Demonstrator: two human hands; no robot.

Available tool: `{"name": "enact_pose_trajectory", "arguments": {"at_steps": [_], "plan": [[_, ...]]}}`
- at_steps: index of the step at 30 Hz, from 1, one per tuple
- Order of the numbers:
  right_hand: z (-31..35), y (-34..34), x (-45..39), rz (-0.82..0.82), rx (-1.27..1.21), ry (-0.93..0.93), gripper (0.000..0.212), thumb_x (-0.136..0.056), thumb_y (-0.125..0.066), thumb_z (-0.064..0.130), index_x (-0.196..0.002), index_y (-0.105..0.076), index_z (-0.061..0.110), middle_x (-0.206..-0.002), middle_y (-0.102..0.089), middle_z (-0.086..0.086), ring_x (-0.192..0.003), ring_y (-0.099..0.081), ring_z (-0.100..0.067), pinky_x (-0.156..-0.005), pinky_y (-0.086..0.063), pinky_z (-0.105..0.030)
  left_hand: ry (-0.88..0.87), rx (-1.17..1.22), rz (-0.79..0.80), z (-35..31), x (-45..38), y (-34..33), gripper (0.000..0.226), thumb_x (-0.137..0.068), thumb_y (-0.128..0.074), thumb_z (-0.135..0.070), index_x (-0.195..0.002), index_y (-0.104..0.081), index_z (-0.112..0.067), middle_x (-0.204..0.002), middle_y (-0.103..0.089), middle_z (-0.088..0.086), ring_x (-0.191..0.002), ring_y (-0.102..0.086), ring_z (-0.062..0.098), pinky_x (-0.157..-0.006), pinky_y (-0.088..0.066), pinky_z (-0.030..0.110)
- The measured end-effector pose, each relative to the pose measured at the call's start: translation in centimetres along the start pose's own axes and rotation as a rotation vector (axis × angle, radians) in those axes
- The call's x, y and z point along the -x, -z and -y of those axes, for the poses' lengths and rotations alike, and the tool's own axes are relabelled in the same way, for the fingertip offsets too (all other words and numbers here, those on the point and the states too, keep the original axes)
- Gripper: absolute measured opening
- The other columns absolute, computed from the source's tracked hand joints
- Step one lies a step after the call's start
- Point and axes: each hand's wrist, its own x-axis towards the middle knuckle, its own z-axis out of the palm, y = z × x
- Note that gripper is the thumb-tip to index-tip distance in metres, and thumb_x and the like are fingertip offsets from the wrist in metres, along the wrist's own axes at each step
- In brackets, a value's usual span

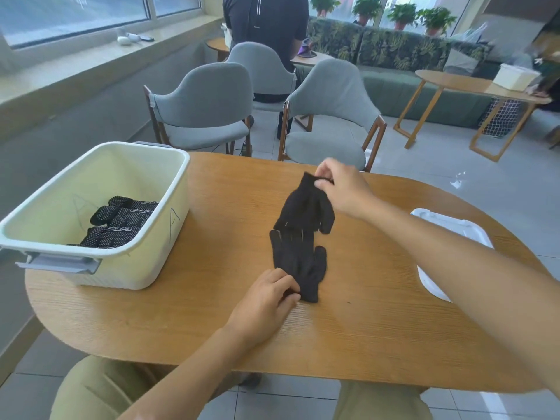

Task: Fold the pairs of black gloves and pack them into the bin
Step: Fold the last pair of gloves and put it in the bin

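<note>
Two black gloves lie end to end in the middle of the wooden table [363, 322]. The far glove [306, 206] is lifted at its cuff, which my right hand [339, 186] pinches between thumb and fingers. The near glove [298, 262] lies flat with its fingertips pointing away from me; my left hand [266, 298] pinches its cuff against the table. The fingertips of the two gloves overlap. A pale yellow bin [169, 237] stands at the table's left and holds several folded black gloves [121, 222].
A white lid [448, 237] lies on the table's right side. Two grey chairs [330, 116] stand just beyond the table's far edge. A person in black sits further back. A second round table [472, 86] stands at the far right.
</note>
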Motion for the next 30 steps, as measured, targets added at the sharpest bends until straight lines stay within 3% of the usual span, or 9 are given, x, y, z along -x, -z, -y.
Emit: {"name": "enact_pose_trajectory", "arguments": {"at_steps": [5, 9, 12, 15, 20, 25, 28, 30], "plan": [[2.4, 1.8, 1.4, -0.119, 0.093, 0.174, 0.005, -0.098, -0.055, 0.026, -0.103, -0.055, 0.023, -0.1, -0.065, 0.005, -0.09, -0.06, -0.018, -0.073, -0.052, -0.036, 0.064, 0.109, -0.018, -0.4, 0.2, 0.5, 0.005, -0.099, -0.059, -0.025, -0.099, -0.064, -0.025, -0.101, -0.054, -0.016, -0.093, -0.053, 0.004, -0.078, -0.049, 0.021], [1.4, -3.0, 8.0, -0.098, 0.271, 0.408, 0.007, -0.094, -0.059, 0.022, -0.1, -0.057, 0.022, -0.093, -0.062, 0.005, -0.085, -0.058, -0.019, -0.071, -0.045, -0.035, 0.239, 0.193, -0.296, -0.1, -0.2, 0.9, 0.007, -0.098, -0.061, -0.02, -0.092, -0.062, -0.024, -0.096, -0.054, -0.013, -0.082, -0.058, 0.007, -0.071, -0.051, 0.023], [-0.8, -8.8, 14.3, 0.015, 0.429, 0.457, 0.023, -0.085, -0.066, 0.019, -0.107, -0.06, 0.021, -0.1, -0.062, 0.004, -0.092, -0.057, -0.021, -0.073, -0.042, -0.034, 0.334, 0.149, -0.401, 0.6, -0.5, 0.7, 0.012, -0.095, -0.061, -0.015, -0.088, -0.059, -0.024, -0.088, -0.055, -0.012, -0.077, -0.057, 0.005, -0.07, -0.05, 0.029], [-2.1, -11.3, 17.2, -0.015, 0.38, 0.42, 0.03, -0.082, -0.066, 0.01, -0.112, -0.063, 0.016, -0.107, -0.062, 0.002, -0.098, -0.057, -0.022, -0.075, -0.046, -0.033, 0.313, 0.122, -0.352, 0.6, -0.7, 0.2, 0.014, -0.091, -0.063, -0.012, -0.085, -0.056, -0.023, -0.086, -0.054, -0.011, -0.075, -0.057, 0.005, -0.07, -0.05, 0.031], [-2.1, -11.0, 15.9, -0.072, 0.202, 0.238, 0.019, -0.084, -0.068, 0.008, -0.101, -0.066, 0.016, -0.096, -0.065, 0.004, -0.094, -0.06, -0.019, -0.07, -0.055, -0.033, 0.309, 0.092, -0.3, 0.8, -0.7, -0.1, 0.014, -0.091, -0.063, -0.013, -0.086, -0.055, -0.023, -0.087, -0.053, -0.012, -0.076, -0.056, 0.005, -0.069, -0.049, 0.029], [-1.4, -8.5, 12.6, -0.156, 0.05, 0.162, 0.014, -0.09, -0.062, 0.008, -0.102, -0.066, 0.014, -0.097, -0.068, 0.0, -0.093, -0.063, -0.024, -0.074, -0.051, -0.037, 0.33, 0.084, -0.289, 0.5, -0.5, 0.2, 0.014, -0.094, -0.06, -0.014, -0.085, -0.054, -0.024, -0.087, -0.054, -0.013, -0.078, -0.055, 0.005, -0.067, -0.044, 0.021], [-0.9, -6.6, 12.5, -0.303, 0.0, 0.262, 0.018, -0.089, -0.064, 0.002, -0.105, -0.069, 0.009, -0.1, -0.07, -0.002, -0.094, -0.063, -0.019, -0.079, -0.047, -0.025, 0.341, 0.084, -0.282, 0.3, -0.5, 0.2, 0.013, -0.095, -0.059, -0.016, -0.086, -0.055, -0.024, -0.088, -0.054, -0.013, -0.079, -0.054, 0.004, -0.066, -0.04, 0.017], [-1.3, -6.6, 14.1, -0.273, 0.047, 0.408, 0.022, -0.087, -0.064, -0.003, -0.106, -0.07, 0.005, -0.103, -0.07, -0.005, -0.098, -0.064, -0.019, -0.084, -0.052, -0.027, 0.341, 0.077, -0.294, 0.3, -0.6, 0.2, 0.011, -0.094, -0.059, -0.016, -0.086, -0.056, -0.023, -0.088, -0.054, -0.013, -0.078, -0.053, 0.003, -0.066, -0.039, 0.015]]}}
